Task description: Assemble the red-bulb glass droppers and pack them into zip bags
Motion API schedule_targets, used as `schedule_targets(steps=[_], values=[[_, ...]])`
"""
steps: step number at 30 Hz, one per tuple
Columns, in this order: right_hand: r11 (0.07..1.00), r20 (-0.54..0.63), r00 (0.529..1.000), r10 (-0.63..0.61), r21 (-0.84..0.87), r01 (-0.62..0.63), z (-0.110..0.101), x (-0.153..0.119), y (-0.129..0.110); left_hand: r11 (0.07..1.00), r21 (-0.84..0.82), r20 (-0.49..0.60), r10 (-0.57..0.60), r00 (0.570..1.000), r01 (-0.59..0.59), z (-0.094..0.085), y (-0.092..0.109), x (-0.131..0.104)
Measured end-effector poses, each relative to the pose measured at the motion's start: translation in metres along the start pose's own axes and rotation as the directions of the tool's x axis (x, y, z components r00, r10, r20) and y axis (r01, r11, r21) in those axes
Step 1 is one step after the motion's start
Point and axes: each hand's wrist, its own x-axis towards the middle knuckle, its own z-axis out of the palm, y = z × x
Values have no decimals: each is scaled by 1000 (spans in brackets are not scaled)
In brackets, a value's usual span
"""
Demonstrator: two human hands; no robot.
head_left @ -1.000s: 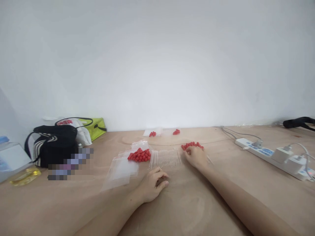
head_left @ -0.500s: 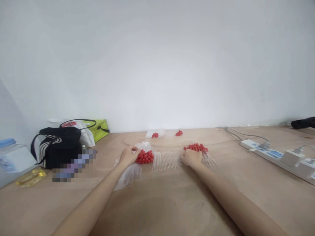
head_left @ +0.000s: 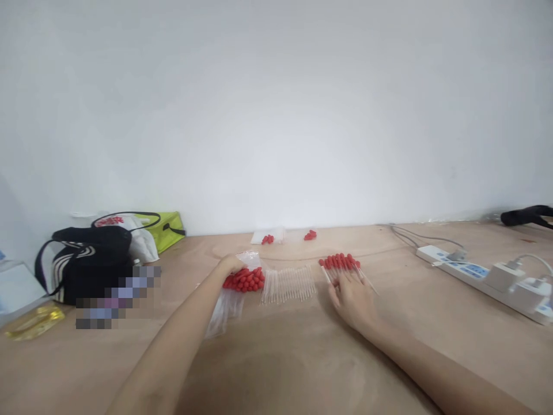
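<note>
My left hand [head_left: 228, 266] is at the left edge of a pile of red oval pieces [head_left: 248, 280], beside a clear zip bag [head_left: 249, 258]; its fingers are mostly hidden. A row of thin white sticks [head_left: 289, 284] lies right of the pile. Further right, several sticks with red tips [head_left: 341, 261] lie side by side, and my right hand [head_left: 354, 297] rests over their white shafts with its fingers spread forward. More clear bags [head_left: 224, 311] lie below my left hand.
Two small red clusters [head_left: 268, 239] [head_left: 310, 235] sit near the wall, one by a clear bag. A black bag [head_left: 95, 262] and a green bag [head_left: 170, 230] stand left. At right lies a white power strip [head_left: 470, 270] with plugs and cables.
My right hand has moved from the right end of the white sticks onto the red-tipped sticks, and its fingers have spread. The view has shifted slightly, and my left hand stays by the red pile.
</note>
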Motion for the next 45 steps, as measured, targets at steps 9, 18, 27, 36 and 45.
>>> schedule_targets(steps=[9, 18, 27, 36, 45], values=[[903, -126, 973, -193, 365, 226, 12, -16, 8, 894, -234, -331, 296, 896, -382, 2, 1, -64], [837, -51, 927, -371, 414, 358, 4, -21, -19, 534, -744, -57, 547, 835, -401, 69, -2, -152], [803, -17, 905, -426, 453, 387, -10, -26, -21, 572, -669, -51, 602, 797, -475, 82, -9, -151], [771, 12, 858, -514, 445, 456, -10, -27, -25, 589, -492, -56, 714, 698, -641, 76, -8, -153], [725, 76, 833, -549, 538, 429, -5, -23, -18, 586, -435, -33, 748, 663, -684, 70, -6, -158]])
